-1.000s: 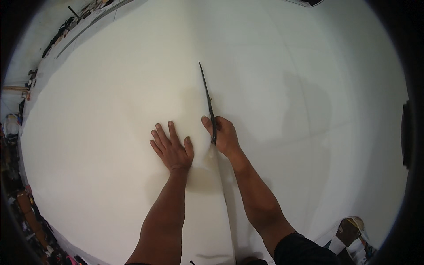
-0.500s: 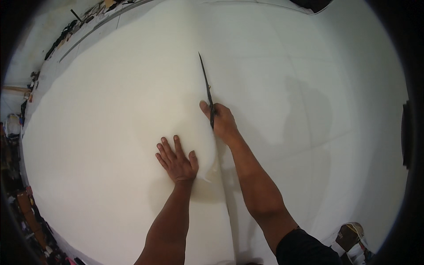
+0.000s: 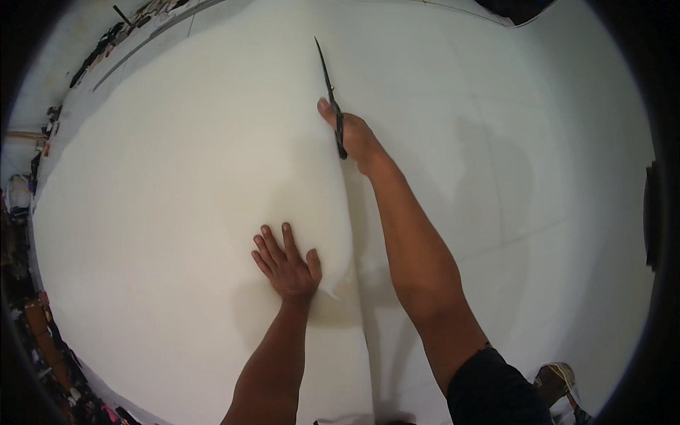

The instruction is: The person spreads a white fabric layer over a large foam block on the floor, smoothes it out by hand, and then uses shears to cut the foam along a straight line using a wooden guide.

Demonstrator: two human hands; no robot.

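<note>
A large cream-white sheet (image 3: 163, 205), apparently foam or thick padding, spreads over the left and middle of the view. My left hand (image 3: 287, 265) lies flat on it with the fingers spread, a little left of its right-hand edge. Farther off, my right hand (image 3: 350, 134) grips long dark scissors (image 3: 328, 74) at that edge, its thumb on the left side of the handles. The blades point away from me and look nearly closed. A small loose flap of the sheet sticks up just right of my left hand.
A white tiled surface (image 3: 439, 184) stretches to the right under the sheet. Mixed clutter (image 3: 53, 347) lines the left rim, and a grey strip (image 3: 149, 46) lies at the far left. A brown-and-white bundle (image 3: 556, 382) sits at the lower right. Something dark (image 3: 517, 8) is at the far right.
My right hand has moved away from me along the sheet's edge with the scissors, its arm stretching farther out. My left hand stays flat in nearly the same place.
</note>
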